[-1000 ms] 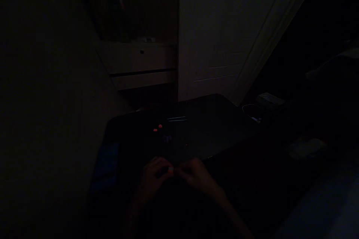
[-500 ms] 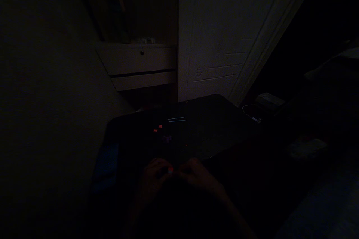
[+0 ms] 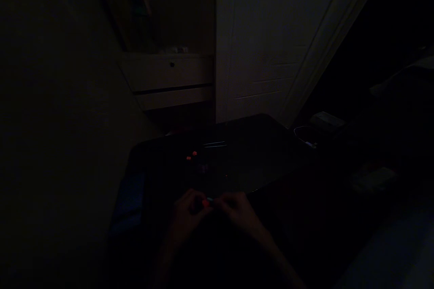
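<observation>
The view is very dark. My left hand [image 3: 187, 210] pinches a small bright red piece [image 3: 205, 203], too dim to tell its kind. My right hand [image 3: 235, 207] is closed beside it, fingertips together and close to the left fingertips. A pale thin sliver [image 3: 209, 199] shows between the two hands; whether it belongs to the red piece I cannot tell. Beyond the hands, two small orange-red pieces [image 3: 191, 156] and a dim purplish cluster [image 3: 202, 168] lie on the black table [image 3: 251, 153].
Two thin pale sticks [image 3: 214, 144] lie farther back on the table. A tiny red speck [image 3: 226, 175] is right of the purplish cluster. A dark blue flat object [image 3: 129, 198] is at the left edge. Behind stand a drawer unit [image 3: 172, 74] and a white panelled door [image 3: 257, 45].
The red piece has turned between my fingers: its pale lower face is gone from sight, and a pale sliver shows at its right. Both hands stay nearly in place.
</observation>
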`<state>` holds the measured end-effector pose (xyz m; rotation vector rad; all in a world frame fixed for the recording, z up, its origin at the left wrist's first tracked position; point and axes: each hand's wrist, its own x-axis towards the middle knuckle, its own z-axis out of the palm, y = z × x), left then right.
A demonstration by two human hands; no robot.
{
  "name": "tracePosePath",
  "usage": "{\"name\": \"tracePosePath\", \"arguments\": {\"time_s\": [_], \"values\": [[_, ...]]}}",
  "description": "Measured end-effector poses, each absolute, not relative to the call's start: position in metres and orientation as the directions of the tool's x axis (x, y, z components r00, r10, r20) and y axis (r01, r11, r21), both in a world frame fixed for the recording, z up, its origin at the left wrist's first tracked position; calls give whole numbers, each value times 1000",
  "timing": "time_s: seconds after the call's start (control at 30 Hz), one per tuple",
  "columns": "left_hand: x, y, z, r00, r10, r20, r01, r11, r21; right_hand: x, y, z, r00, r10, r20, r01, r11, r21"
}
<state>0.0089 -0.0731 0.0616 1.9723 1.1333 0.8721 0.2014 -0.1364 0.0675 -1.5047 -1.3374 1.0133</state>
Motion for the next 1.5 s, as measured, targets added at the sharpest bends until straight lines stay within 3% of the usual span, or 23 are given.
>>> {"name": "tracePosePath", "arguments": {"time_s": [0.4,0.9,1.2,1.5], "values": [[-1,-70,67,523,824,218,330,-432,839,199,-139,62,67,998,-16,422,-43,-906],[4,-70,67,487,854,180,366,-387,846,203,-133,61,12,998,-57,333,-58,-941],[3,-72,68,491,850,188,365,-397,842,207,-134,75,-54,998,-34,525,0,-851],[4,-71,69,492,855,165,366,-375,852,212,-133,83,-162,984,-77,604,37,-796]]}}
